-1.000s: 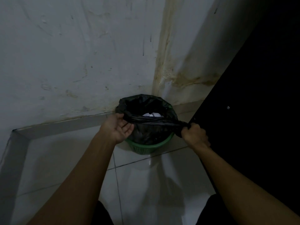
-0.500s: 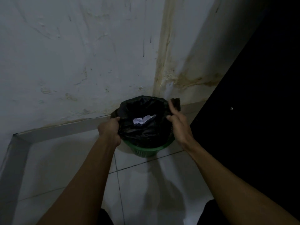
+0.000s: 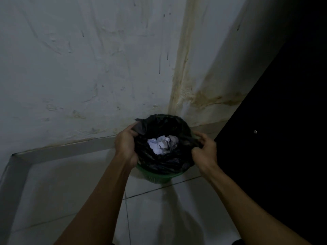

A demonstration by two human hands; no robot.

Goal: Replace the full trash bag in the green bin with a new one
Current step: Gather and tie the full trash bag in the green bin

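Pale floor tiles (image 3: 85, 183) lie nearest. One green bin (image 3: 159, 178) stands in the wall corner, holding one black trash bag (image 3: 164, 160) with crumpled white paper (image 3: 162, 144) inside. Two hands grip the bag's rim: left hand (image 3: 124, 145) left of the bin, right hand (image 3: 206, 150) right.

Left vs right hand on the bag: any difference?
The left hand grips the bag at its left rim, back of hand to camera; the right hand pinches the right rim, thumb and fingers visibly bunching the plastic. Both hold the bag in the bin.
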